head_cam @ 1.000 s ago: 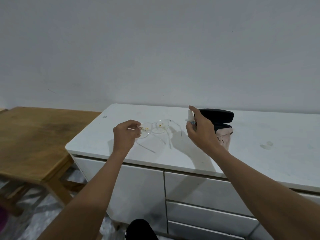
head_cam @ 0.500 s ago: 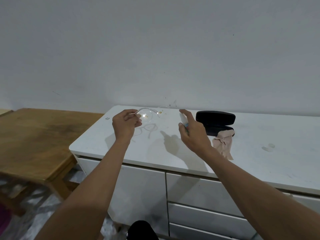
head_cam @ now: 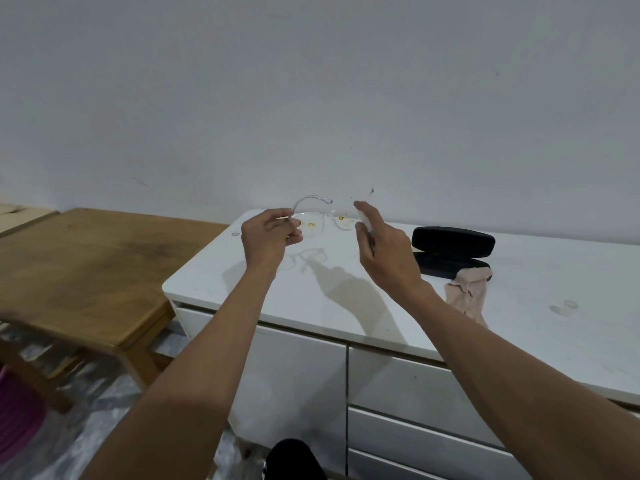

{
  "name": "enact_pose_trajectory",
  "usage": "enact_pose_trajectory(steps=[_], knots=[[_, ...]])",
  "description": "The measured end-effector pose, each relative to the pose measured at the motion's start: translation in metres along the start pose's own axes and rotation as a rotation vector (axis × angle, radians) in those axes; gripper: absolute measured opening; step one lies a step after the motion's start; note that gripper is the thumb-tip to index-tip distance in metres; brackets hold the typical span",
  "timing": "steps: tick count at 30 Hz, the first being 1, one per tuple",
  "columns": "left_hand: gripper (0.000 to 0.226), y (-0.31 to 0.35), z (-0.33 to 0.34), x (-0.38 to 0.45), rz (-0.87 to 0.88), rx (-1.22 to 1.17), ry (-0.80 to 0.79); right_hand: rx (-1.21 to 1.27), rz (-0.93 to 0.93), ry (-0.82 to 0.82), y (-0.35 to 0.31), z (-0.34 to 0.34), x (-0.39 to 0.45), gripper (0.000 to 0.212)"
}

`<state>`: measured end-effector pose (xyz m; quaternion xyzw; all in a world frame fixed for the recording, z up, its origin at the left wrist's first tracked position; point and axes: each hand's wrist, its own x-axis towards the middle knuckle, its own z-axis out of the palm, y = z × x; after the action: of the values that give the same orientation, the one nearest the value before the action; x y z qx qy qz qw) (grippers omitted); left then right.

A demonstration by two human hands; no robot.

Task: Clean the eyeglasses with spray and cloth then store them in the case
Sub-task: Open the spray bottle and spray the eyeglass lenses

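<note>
My left hand (head_cam: 268, 237) pinches the left end of the clear-framed eyeglasses (head_cam: 317, 226) and holds them in the air above the white cabinet top (head_cam: 346, 292). One temple arm curves up over the frame. My right hand (head_cam: 384, 251) is closed around a small white spray bottle (head_cam: 363, 218), index finger on its top, right beside the right lens. An open black glasses case (head_cam: 453, 251) lies on the cabinet to the right. A beige cloth (head_cam: 467, 296) lies against the case's front edge.
A wooden table (head_cam: 79, 271) stands to the left of the white cabinet, lower than it. The cabinet has drawers (head_cam: 415, 393) on its front. A grey wall rises right behind. A small clear object (head_cam: 562, 308) lies at the cabinet's right.
My left hand has lifted the eyeglasses off the cabinet top and up. My right hand has moved left with the spray bottle, from beside the case to close by the lenses.
</note>
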<state>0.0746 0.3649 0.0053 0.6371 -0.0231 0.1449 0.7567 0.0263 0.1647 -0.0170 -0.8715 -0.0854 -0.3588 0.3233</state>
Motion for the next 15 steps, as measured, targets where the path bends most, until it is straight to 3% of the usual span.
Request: enact_pose_trajectory(steps=[15], knots=[[0.019,0.0028,0.0000,-0.0026,0.005,-0.027,-0.009,-0.039,0.016,0.037,-0.0041,0.0051,0.0058,0.036]])
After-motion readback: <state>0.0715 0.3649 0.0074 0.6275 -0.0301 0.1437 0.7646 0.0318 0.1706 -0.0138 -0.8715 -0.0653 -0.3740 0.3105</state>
